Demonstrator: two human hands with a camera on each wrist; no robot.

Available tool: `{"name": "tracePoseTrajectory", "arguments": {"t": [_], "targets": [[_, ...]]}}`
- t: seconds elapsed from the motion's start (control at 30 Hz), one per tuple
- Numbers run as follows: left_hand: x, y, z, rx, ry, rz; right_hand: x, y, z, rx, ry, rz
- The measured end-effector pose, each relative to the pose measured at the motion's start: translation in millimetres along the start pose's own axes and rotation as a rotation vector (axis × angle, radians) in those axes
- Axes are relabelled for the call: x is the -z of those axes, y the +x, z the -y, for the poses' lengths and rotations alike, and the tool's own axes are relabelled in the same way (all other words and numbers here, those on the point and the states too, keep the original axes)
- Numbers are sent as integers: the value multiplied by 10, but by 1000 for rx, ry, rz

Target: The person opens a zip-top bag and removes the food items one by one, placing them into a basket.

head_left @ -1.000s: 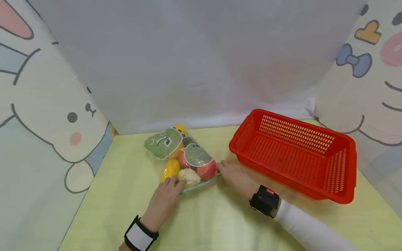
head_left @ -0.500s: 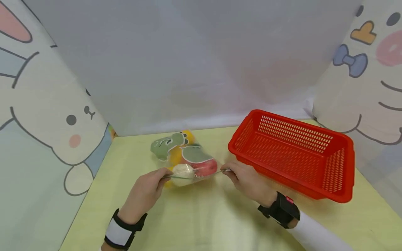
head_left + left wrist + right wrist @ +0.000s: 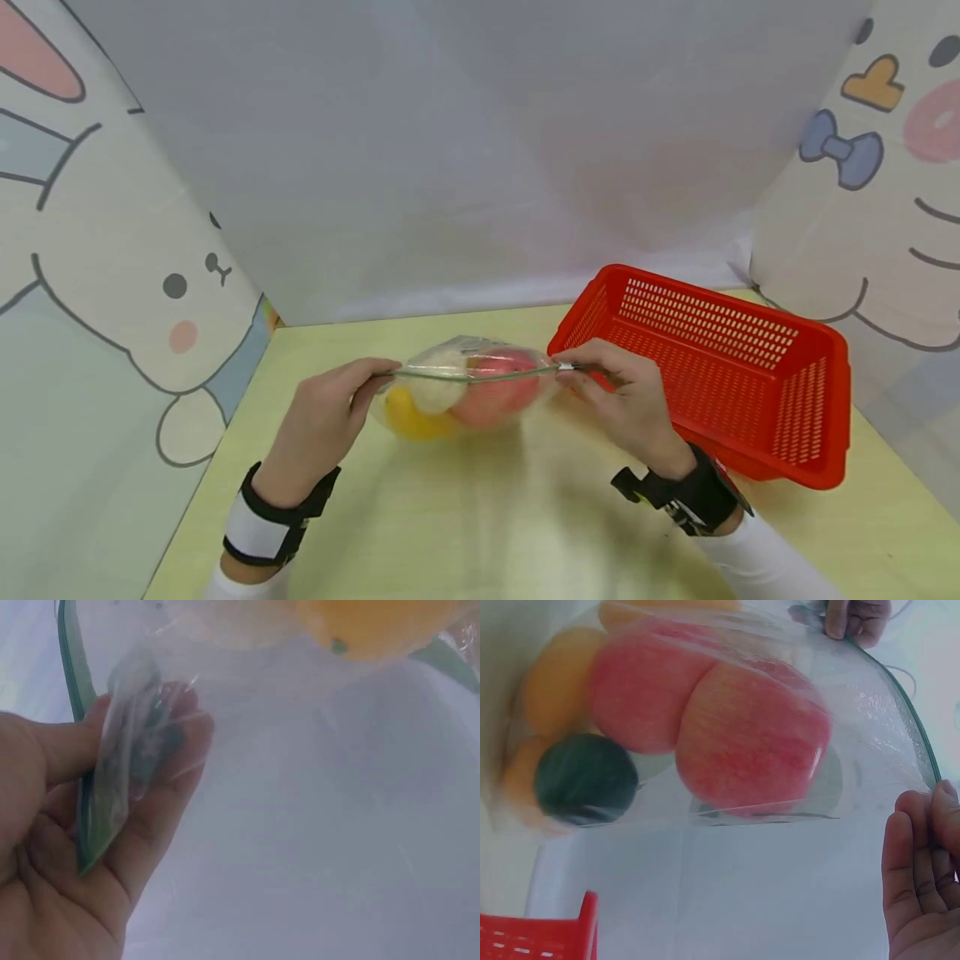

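A clear zip bag with a green closure strip hangs between my two hands. My left hand pinches one end of the strip between thumb and fingers. At the opposite end, by a small white piece, my right hand pinches the strip. Through the film I see two red apples, a yellow fruit, a pale round item, a dark green round item and orange pieces. In the head view the bag's lower part is blurred.
A red perforated basket stands on the pale yellow tabletop to the right, close behind my right hand. A plain grey-white wall rises at the back. Cartoon-printed panels flank both sides.
The bag lay on the table with my hands at its near edge. My fingers have taken the strip's two ends and raised it, so the bag now hangs with the fruit below.
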State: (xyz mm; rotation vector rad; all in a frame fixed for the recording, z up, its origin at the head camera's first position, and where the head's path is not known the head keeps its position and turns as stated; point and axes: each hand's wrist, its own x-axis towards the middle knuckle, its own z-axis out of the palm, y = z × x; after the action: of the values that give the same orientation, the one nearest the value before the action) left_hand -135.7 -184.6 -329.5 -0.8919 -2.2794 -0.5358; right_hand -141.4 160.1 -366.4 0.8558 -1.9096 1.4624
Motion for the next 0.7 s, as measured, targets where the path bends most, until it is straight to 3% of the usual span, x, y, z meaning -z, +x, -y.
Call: {"name": "tracePoseTrajectory", "arguments": {"t": [0.1, 0.23, 0.33, 0.47, 0.57, 0.7], "targets": [[-3, 35, 32, 18, -4, -5, -8, 26, 14, -70, 105, -26], [-75, -17, 81, 70, 2, 9, -34, 8, -28, -135, 210, 5], [-125, -75, 97, 116, 11, 3, -65, -5, -52, -143, 263, 40], [-169, -117, 50, 150, 34, -3, -122, 7, -48, -211, 294, 10], [-206, -123, -31, 134, 75, 11, -175, 12, -45, -279, 300, -32], [-256, -65, -173, 43, 123, 47, -244, -4, -43, -333, 284, -66]]}}
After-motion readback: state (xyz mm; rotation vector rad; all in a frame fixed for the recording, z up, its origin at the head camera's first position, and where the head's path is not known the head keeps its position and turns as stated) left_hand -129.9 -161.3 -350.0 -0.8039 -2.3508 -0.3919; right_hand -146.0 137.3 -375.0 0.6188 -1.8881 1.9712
